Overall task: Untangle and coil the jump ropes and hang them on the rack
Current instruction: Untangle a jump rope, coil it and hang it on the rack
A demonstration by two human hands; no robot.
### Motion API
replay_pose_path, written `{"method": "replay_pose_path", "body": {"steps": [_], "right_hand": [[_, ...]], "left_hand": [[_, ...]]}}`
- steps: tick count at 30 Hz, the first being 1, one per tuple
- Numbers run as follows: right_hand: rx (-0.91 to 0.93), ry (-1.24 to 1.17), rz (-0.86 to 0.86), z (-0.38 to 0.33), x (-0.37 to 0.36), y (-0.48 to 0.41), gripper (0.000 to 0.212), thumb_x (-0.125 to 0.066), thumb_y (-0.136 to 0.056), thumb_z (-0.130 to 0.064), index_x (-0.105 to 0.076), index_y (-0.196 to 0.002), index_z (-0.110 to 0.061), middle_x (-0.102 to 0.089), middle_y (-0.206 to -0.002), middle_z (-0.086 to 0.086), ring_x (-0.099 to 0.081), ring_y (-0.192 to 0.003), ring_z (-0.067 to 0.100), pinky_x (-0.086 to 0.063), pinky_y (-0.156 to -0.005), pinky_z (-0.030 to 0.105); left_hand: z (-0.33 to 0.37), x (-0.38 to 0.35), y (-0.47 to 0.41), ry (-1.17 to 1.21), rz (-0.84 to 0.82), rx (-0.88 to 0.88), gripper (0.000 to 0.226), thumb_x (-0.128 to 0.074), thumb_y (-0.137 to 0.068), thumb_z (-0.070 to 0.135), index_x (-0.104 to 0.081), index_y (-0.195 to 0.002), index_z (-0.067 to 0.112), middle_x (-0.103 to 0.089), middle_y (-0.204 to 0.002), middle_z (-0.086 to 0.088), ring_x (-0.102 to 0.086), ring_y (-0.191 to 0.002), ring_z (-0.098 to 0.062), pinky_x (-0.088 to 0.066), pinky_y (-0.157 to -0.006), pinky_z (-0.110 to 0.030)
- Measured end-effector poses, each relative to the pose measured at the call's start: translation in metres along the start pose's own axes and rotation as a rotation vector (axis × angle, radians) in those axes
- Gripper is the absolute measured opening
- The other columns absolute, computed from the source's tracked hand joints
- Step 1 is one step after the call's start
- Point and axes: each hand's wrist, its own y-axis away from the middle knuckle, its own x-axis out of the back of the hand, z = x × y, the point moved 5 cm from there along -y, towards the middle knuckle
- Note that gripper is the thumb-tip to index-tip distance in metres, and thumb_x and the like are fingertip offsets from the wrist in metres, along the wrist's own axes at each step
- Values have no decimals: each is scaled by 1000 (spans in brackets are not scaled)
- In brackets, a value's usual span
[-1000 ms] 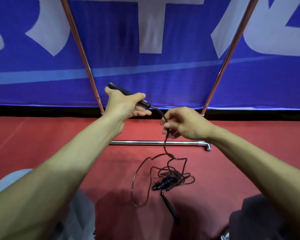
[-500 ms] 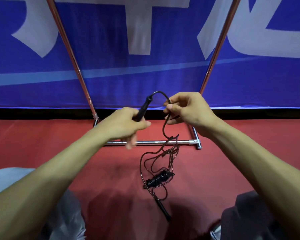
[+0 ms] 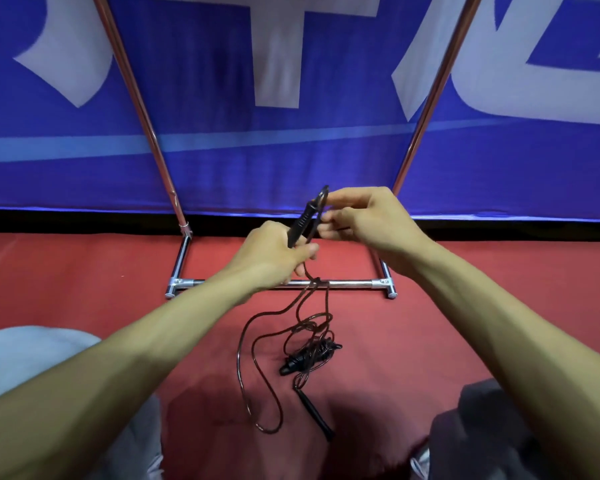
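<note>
Both hands work one jump rope above the floor, first loop not yet formed.

Left hand (image 3: 274, 252) is closed around a black handle (image 3: 303, 220), tip up; right hand (image 3: 364, 216) pinches the cord (image 3: 323, 199) where it leaves the handle top. The cord drops in front of the rack (image 3: 347, 283) base bar to a tangle (image 3: 309, 351) on the red floor (image 3: 84, 271) in mid-frame, wrapped around a second handle (image 3: 315, 414) and another dark handle-like piece; can't tell if that is a second rope. Risk: pulling up to coil tightens the knot or drags the whole clump, because loops cross there. Cord may also snag the base bar.
</note>
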Motion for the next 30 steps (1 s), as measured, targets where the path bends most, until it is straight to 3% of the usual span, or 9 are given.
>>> {"method": "replay_pose_path", "body": {"steps": [3,7,10,14,19,21,24,26,30], "right_hand": [[-90,278,49,10,7,3,34,-38,-88,3,-67,-98,-12,-62,-74,7,-57,-59,18,-55,-57,31],[-300,264,-258,29,-25,18,20,-43,-99,-11,-57,-113,-10,-64,-73,7,-62,-62,23,-54,-62,34],[-200,188,-274,28,-40,17,22,-51,-95,-5,-57,-117,-3,-70,-82,10,-63,-75,22,-53,-84,45],[-207,109,-188,26,-32,12,29,-46,-90,11,-55,-114,1,-65,-73,11,-63,-66,26,-57,-67,37],[79,863,140,32,14,-8,42,-43,-84,2,-63,-117,-15,-70,-94,7,-64,-84,28,-52,-66,29],[80,1099,117,45,26,-9,47,-47,-82,2,-63,-119,-20,-69,-106,12,-62,-98,34,-51,-77,35],[-38,1375,-130,69,26,-8,54,-51,-79,-1,-58,-129,-21,-59,-126,14,-56,-116,33,-48,-94,36],[-51,1280,-293,68,14,-1,58,-52,-81,0,-49,-137,-16,-52,-138,10,-50,-126,25,-42,-101,28],[-174,482,-643,53,-31,27,59,-62,-85,6,-44,-139,-11,-53,-137,0,-48,-126,7,-39,-95,6]], "left_hand": [[2,5,-1,197,22,10,27,-61,-96,27,-70,-77,11,-60,-54,0,-47,-42,-11,-32,-44,-23],[13,17,3,458,49,-48,25,-61,-95,26,-70,-80,9,-55,-52,1,-44,-41,-10,-33,-42,-19],[13,27,7,409,110,-76,26,-63,-93,32,-72,-77,15,-55,-55,-2,-44,-43,-10,-33,-46,-20],[6,42,4,333,218,-79,27,-55,-98,28,-63,-74,16,-72,-74,-1,-68,-69,-10,-44,-59,-23],[7,62,6,292,275,-68,28,-51,-100,26,-58,-76,16,-61,-51,1,-61,-48,-18,-45,-47,-26],[11,68,7,390,283,-82,27,-51,-101,27,-58,-79,14,-56,-47,3,-58,-43,-18,-42,-43,-25],[15,67,8,584,262,-88,26,-50,-101,29,-57,-81,14,-58,-50,2,-59,-44,-20,-41,-41,-23],[19,63,9,690,241,-91,25,-50,-101,31,-56,-83,14,-61,-55,0,-64,-51,-25,-43,-42,-23],[25,64,6,934,258,-84,23,-48,-102,30,-53,-89,12,-66,-64,-3,-71,-62,-27,-51,-49,-24]]}}
